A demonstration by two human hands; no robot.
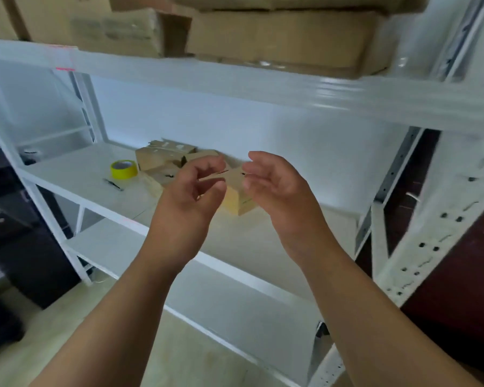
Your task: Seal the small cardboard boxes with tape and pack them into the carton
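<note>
Box [236, 192] is pinched at its top flap by left hand [190, 196]. Its right edge is met by curled fingers of right hand [277, 188], but whether it is grasped cannot be told through blur. Box is seen over shelf [76, 174], with pile [162, 159] and tape [124, 169] left of it.

One view only, head-worn and wide-angle. It looks forward and a little down into a white rack [425, 247], facing the middle shelf [76, 169] at close range. Both forearms enter from the bottom edge, and the left hand [185, 196] and right hand [280, 191] sit near frame centre. The upper shelf beam [235, 76] crosses the top. Floor [53, 331] shows lower left. The picture is motion-blurred.
</note>
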